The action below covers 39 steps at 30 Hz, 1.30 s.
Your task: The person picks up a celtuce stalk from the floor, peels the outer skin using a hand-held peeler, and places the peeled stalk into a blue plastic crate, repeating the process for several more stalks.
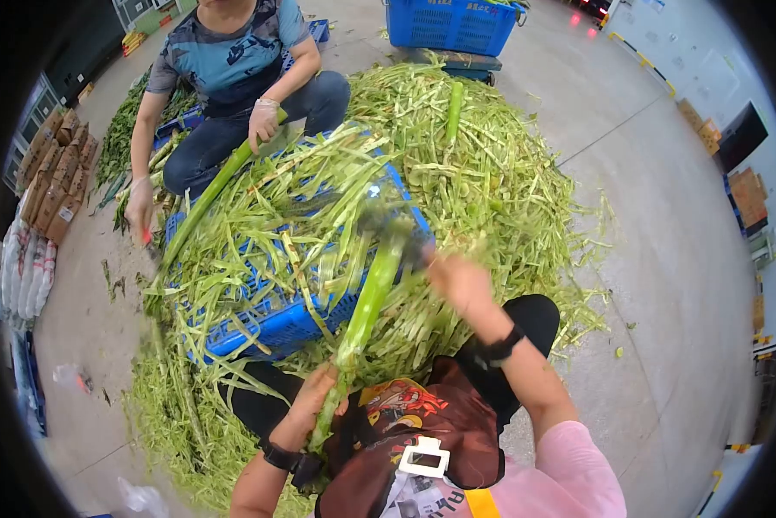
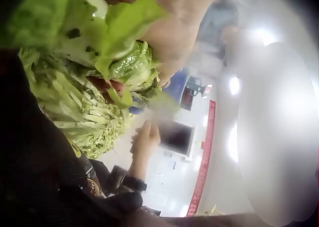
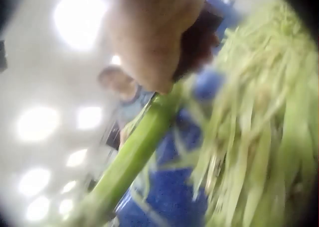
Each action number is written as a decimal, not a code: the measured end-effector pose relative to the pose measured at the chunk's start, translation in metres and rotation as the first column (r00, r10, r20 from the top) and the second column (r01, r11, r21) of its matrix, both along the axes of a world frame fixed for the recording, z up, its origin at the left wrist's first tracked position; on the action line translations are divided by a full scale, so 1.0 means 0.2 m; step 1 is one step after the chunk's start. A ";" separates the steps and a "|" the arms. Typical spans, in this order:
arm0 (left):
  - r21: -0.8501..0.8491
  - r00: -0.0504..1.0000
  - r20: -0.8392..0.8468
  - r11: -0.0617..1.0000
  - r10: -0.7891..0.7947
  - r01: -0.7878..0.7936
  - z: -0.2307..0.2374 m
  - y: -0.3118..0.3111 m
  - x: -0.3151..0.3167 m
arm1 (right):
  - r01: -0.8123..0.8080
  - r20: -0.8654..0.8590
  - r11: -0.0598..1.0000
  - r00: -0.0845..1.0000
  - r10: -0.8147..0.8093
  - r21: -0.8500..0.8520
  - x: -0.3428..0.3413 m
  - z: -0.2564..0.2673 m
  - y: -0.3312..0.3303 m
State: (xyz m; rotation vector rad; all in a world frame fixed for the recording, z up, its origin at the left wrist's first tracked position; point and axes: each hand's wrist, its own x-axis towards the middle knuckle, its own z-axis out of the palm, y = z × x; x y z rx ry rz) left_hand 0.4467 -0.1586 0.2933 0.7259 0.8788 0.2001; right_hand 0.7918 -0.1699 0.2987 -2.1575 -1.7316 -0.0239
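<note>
A long green stalk slants up from the lap in the head view. The left hand grips its lower end; in the left wrist view leafy pieces surround those fingers. At the stalk's upper end the right hand is curled round a dark, motion-blurred tool. The right wrist view has that hand over the stalk, with a dark handle in its grasp and a thin metal edge along the stalk. Blue crates covered in peeled strips lie beneath.
Opposite sits another person in gloves, holding a long stalk and a red-handled tool. A large heap of peelings spreads to the right. A blue crate stands at the back, and cartons are stacked at far left.
</note>
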 end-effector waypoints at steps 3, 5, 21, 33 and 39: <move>-0.124 0.997 0.065 0.992 0.043 -0.034 0.00 -0.02 -0.02 | 0.309 -0.167 0.948 0.941 -0.293 0.075 0.30 -0.08 0.04; -0.534 0.950 0.259 0.845 0.175 -0.010 -0.10 -0.04 -0.06 | 0.293 -0.211 0.945 0.943 -0.259 0.148 0.32 -0.08 0.04; -0.518 0.902 0.409 0.849 0.139 0.103 -0.01 -0.10 -0.03 | 0.030 0.015 0.999 0.999 -0.031 0.032 -0.01 0.04 -0.01; 0.600 0.878 -0.478 0.738 0.021 0.309 0.07 0.00 -0.03 | 0.105 -0.751 0.954 0.594 -0.287 -0.281 0.10 0.23 -0.01; 0.580 0.864 -0.503 0.745 0.009 0.330 0.12 0.03 -0.03 | -0.032 -0.693 0.968 0.703 -0.156 -0.250 0.04 0.28 0.08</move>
